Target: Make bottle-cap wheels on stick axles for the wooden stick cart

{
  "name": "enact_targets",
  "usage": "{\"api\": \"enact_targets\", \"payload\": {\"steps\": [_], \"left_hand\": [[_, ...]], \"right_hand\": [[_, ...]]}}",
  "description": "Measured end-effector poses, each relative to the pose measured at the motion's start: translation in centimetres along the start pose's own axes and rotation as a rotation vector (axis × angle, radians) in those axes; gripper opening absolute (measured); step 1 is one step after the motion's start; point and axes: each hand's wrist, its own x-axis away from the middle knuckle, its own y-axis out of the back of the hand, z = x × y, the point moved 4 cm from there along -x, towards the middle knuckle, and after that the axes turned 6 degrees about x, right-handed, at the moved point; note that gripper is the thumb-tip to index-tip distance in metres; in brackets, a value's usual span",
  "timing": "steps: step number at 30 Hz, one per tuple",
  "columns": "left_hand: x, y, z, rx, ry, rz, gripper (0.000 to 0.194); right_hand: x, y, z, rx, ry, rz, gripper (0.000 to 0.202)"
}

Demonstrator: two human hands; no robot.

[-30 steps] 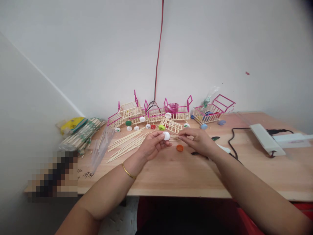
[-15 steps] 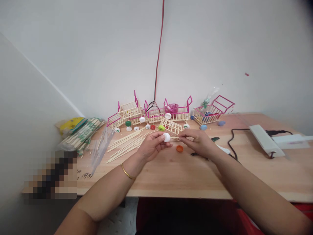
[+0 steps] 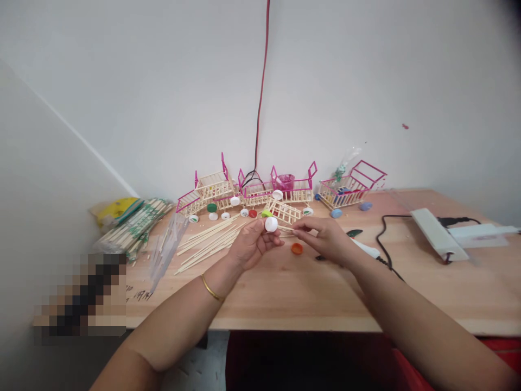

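Between the fingers of my left hand (image 3: 251,244) is a white bottle cap (image 3: 271,224), held over the middle of the table. My right hand (image 3: 323,238) pinches a thin wooden stick (image 3: 285,228) that points left toward the cap. Whether the stick touches the cap, I cannot tell. An orange cap (image 3: 297,248) lies on the table just below the stick. Behind my hands sits a small stick frame (image 3: 287,210), and a yellow-green cap (image 3: 266,214) shows beside it.
Small stick carts with pink trim (image 3: 211,185) line the wall, one (image 3: 345,191) further right. Loose sticks (image 3: 209,244) and a bag of sticks (image 3: 132,225) lie left. A white glue gun (image 3: 366,248) and a power strip (image 3: 437,236) with black cords are right.
The white cap has shifted slightly left and up in my left hand, and more of the stick shows between my hands. The whole view has moved a little.
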Motion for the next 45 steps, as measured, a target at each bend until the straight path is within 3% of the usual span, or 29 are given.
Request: {"api": "enact_targets", "payload": {"steps": [11,25,45], "left_hand": [[0.5,-0.6,-0.1,0.052,0.15,0.064,0.02],[0.7,-0.5,-0.2,0.07,0.203,0.089,0.024],[1.2,-0.9,-0.2,0.034,0.248,0.158,0.03]], "right_hand": [[0.0,-0.2,-0.1,0.013,0.049,0.016,0.015],[0.2,-0.3,-0.7,-0.012,0.012,-0.004,0.019],[0.2,0.1,0.2,-0.167,-0.029,0.108,0.019]]}}
